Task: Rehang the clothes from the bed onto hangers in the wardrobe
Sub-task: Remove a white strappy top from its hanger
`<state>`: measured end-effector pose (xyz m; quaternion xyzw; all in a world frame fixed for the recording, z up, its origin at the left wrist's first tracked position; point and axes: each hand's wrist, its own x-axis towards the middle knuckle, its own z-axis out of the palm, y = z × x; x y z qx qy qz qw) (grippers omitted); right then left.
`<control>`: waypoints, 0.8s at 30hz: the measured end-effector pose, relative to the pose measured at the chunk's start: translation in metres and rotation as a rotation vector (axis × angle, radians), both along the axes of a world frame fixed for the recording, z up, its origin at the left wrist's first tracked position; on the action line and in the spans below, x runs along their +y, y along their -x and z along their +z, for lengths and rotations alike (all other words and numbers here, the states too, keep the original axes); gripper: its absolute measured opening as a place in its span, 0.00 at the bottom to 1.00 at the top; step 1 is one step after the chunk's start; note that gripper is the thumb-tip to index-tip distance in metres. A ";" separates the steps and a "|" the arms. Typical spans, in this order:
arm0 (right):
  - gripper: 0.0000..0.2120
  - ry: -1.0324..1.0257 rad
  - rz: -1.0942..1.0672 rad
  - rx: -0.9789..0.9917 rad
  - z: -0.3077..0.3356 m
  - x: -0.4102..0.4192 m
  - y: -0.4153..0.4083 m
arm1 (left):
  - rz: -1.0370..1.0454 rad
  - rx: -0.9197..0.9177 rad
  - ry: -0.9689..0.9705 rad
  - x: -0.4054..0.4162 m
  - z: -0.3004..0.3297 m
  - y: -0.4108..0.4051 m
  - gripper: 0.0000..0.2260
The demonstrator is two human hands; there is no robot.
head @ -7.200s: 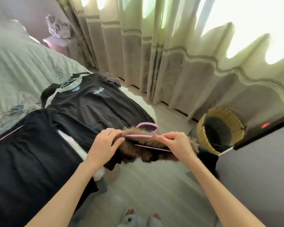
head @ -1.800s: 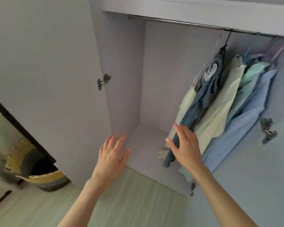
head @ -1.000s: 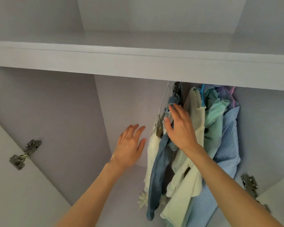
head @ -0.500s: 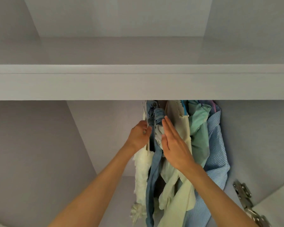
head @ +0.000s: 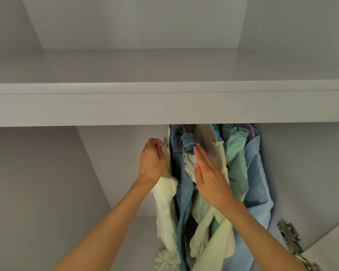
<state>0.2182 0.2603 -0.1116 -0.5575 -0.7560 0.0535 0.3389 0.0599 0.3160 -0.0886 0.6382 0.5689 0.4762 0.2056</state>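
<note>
We see a pale grey shelf (head: 164, 106) spanning the wardrobe (head: 37, 182); no item shows on its top surface. Beneath its front edge, hanging clothes are packed side by side: a cream garment (head: 165, 208), jeans (head: 181, 173), a yellow shirt (head: 213, 231), a green shirt (head: 235, 167), a striped blue shirt (head: 256, 182). Their hanger tops are hidden behind the shelf.

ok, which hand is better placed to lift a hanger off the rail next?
Left. The left hand already pinches a thin wire hanger beside the cream garment; the right hand lies flat against the hanging clothes, gripping nothing.
</note>
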 end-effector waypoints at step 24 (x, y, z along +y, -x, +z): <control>0.06 0.884 0.400 1.033 0.046 -0.042 0.179 | 0.295 0.120 0.085 -0.204 -0.049 0.113 0.06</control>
